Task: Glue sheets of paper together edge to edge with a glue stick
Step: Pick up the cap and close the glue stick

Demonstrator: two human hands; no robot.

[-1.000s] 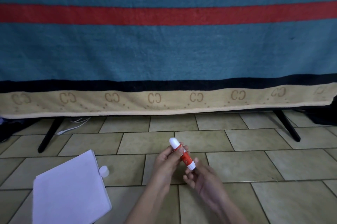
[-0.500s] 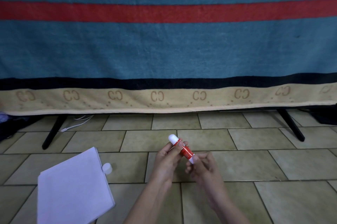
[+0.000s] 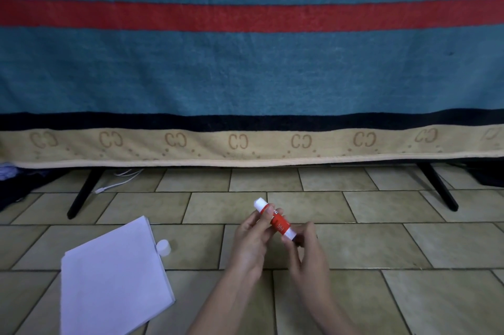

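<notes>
Far left on the tiled floor [image 3: 354, 242], a stack of white paper sheets [image 3: 114, 283] is seen lying flat and skewed w/ one corner pointing away from the person. A small white plastic cap [image 3: 164, 247] is found touching the stack's right edge, near its far corner.

Right of that, approx. centre, a red-and-white glue stick [image 3: 275, 221] is held off the floor between both hands. Its long axis is tilted: the white tip is up and to the left, the white base down and to the right. The left hand [image 3: 252, 239] is curled round the upper barrel, thumb over the red label. The right hand [image 3: 308, 247] is pinching the base end w/ fingertips, prob. to twist the glue out, though that is a judgement.

The relation that matters for the next move: the paper lies well left of and nearer than the stick, so the left hand is the closer one to it, and the tip is already angled toward that side. No sheet is laid out separately yet; no gluing is judged done.

No containers are in view. Behind, a teal blanket w/ red stripe and beige border [image 3: 245, 75] is hung across.
</notes>
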